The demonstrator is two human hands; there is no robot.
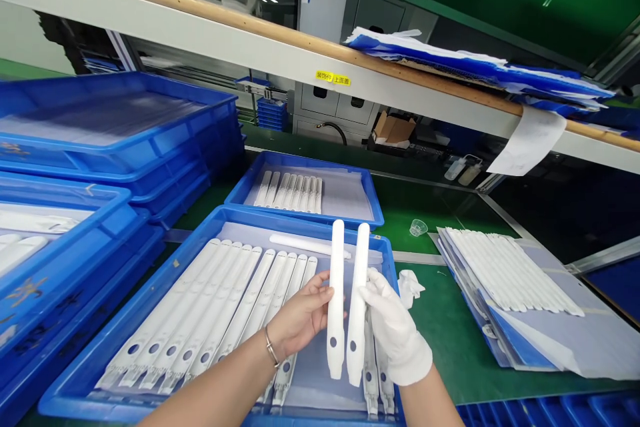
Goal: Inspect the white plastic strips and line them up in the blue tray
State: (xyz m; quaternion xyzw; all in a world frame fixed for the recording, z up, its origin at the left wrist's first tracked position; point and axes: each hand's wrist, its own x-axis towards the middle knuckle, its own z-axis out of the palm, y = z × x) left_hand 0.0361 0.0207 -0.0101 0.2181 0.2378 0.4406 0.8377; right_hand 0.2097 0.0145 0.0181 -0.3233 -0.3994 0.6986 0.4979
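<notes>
My bare left hand (311, 310), with a bracelet at the wrist, grips a long white plastic piece (337, 300) by its edge. In my white-gloved right hand (395, 327) is a second white piece (357, 307), held upright just beside the first with a narrow gap between them. Each piece has a rounded top, a dark round spot low down and a tapered bottom end. Both are above a blue tray (67, 387) lined with pale sheet, where a row of similar pieces (200, 307) lies on the left and another piece (300, 242) lies crosswise at the back.
Behind stands a smaller blue tray (377, 207) with white pieces. Stacked blue trays (165, 173) rise at left. On the right, white strips (515, 270) lie on sheets; a clear cup (419, 227) and crumpled white cloth (410, 287) are nearer. A shelf beam (280, 57) crosses above.
</notes>
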